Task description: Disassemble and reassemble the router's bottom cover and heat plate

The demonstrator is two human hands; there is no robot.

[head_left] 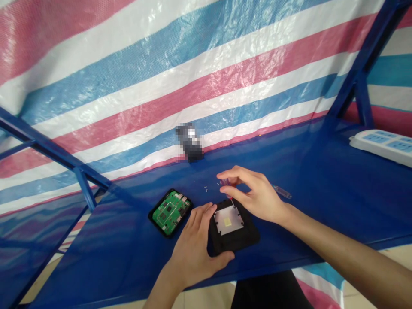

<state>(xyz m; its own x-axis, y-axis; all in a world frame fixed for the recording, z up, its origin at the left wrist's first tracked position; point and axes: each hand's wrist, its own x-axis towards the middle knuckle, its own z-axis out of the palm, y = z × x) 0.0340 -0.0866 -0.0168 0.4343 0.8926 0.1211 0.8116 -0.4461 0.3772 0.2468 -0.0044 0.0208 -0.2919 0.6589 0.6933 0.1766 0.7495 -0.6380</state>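
Observation:
My left hand (193,244) rests on a black square device housing (233,240), pressing its left side against the table. A silver metal shield plate (225,221) with a small yellow pad lies on the housing. My right hand (249,193) pinches a small red-handled screwdriver (228,189), whose tip stands at the plate's upper right corner. Left of the housing lies a green circuit board (170,212) in a black casing, apart from my hands. Several tiny screws (206,188) lie just above my left fingers.
A transparent screwdriver (282,192) lies right of my right hand. A white power strip (383,146) sits at the right, and a blurred dark object (189,141) stands at the back. Blue metal frame bars and a striped tarp (193,86) surround the blue tabletop (289,159).

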